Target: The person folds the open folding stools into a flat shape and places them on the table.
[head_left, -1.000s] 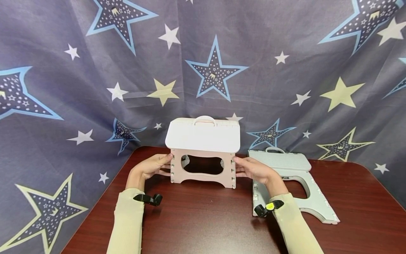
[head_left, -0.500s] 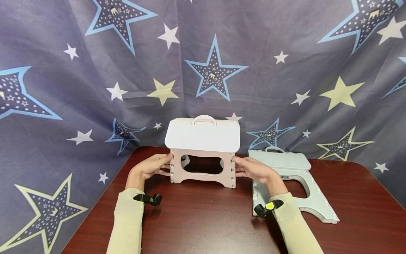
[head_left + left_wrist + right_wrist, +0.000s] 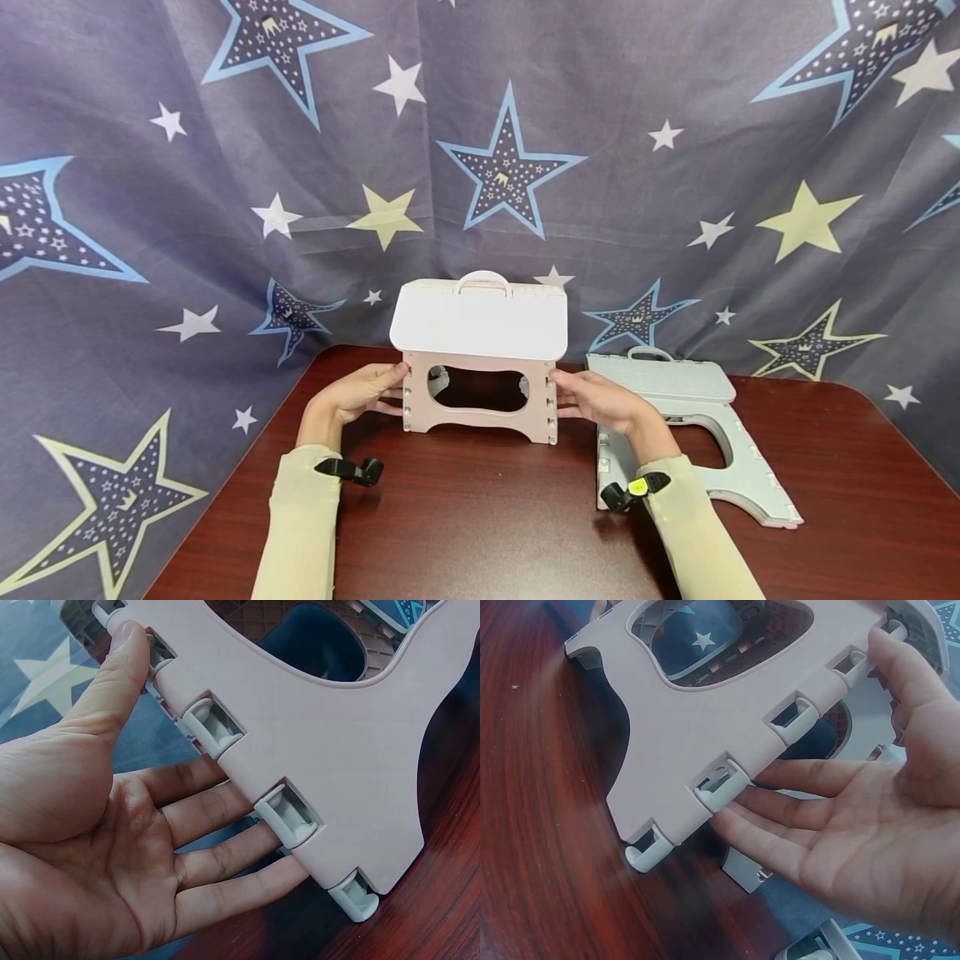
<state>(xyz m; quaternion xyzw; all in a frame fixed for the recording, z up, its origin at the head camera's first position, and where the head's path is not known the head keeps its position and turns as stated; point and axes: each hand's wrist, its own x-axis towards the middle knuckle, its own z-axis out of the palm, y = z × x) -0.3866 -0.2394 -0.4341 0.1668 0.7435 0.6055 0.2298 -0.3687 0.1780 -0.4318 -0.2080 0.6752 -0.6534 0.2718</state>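
A pale pink folding step stool stands unfolded at the back middle of the table, its carry handle on top. My left hand grips its left side. In the left wrist view the thumb lies on the front edge near white hinge clips, and the other fingers reach behind the panel. My right hand holds the opposite side likewise, with the thumb near the top clip and fingertips passing behind the edge. The fingertips behind the panel are hidden.
To the right, a pale mint folding stool lies folded flat on the dark red-brown table, partly behind my right forearm. A star-patterned grey curtain hangs close behind the table and along its left side.
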